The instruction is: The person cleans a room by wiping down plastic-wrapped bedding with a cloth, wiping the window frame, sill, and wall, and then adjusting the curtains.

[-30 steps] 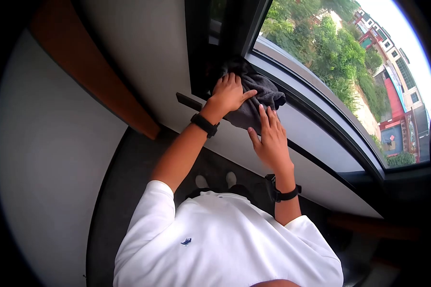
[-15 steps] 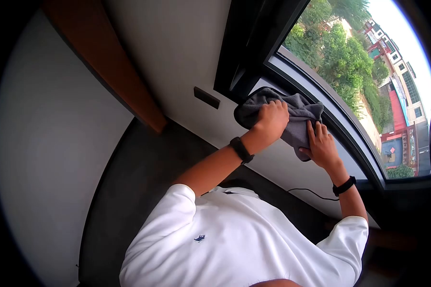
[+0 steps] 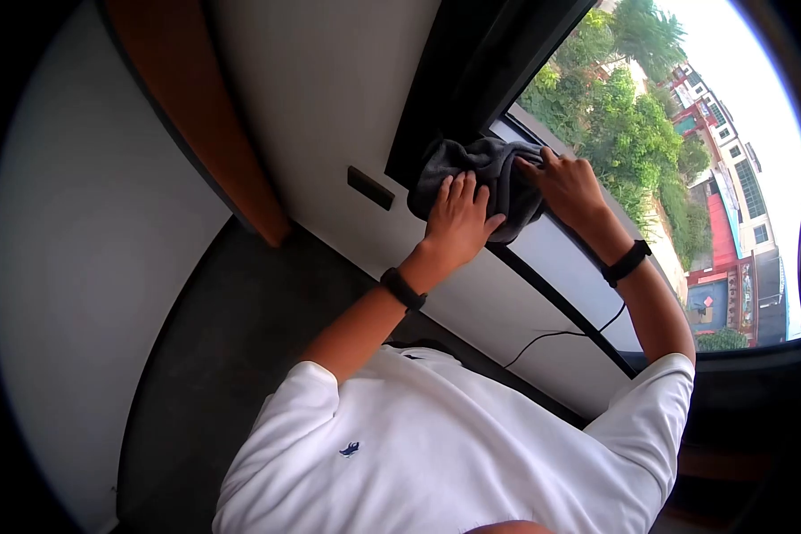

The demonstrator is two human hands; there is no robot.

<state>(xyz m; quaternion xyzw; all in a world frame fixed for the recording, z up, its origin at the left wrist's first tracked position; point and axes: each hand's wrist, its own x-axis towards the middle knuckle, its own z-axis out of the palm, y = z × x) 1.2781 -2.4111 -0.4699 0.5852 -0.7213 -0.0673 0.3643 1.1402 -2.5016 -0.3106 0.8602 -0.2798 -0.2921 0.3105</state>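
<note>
A bunched dark grey cloth [image 3: 482,160] lies at the corner of the window sill, against the black frame, its folds gathered between both hands. My left hand [image 3: 458,218] rests on the near part of the cloth with its fingers stretched and spread. At the cloth's right end, my right hand [image 3: 575,189] has its fingers curled in and gripping a fold, the index finger reaching over it. The fingertips of that hand are partly hidden by the fabric. Each wrist carries a black band.
A black window frame [image 3: 454,84] borders the glass, with trees [image 3: 627,116] and buildings outside. Below the pale sill [image 3: 565,262] runs a thin black cable [image 3: 543,336]. A dark wall plate [image 3: 370,188] sits on the white wall. Brown wood trim [image 3: 182,98] stands left above the dark floor [image 3: 231,356].
The cloth has shifted left and become more bunched. My left hand has gone from clenched to spread, while my right hand has moved up and closed on a fold.
</note>
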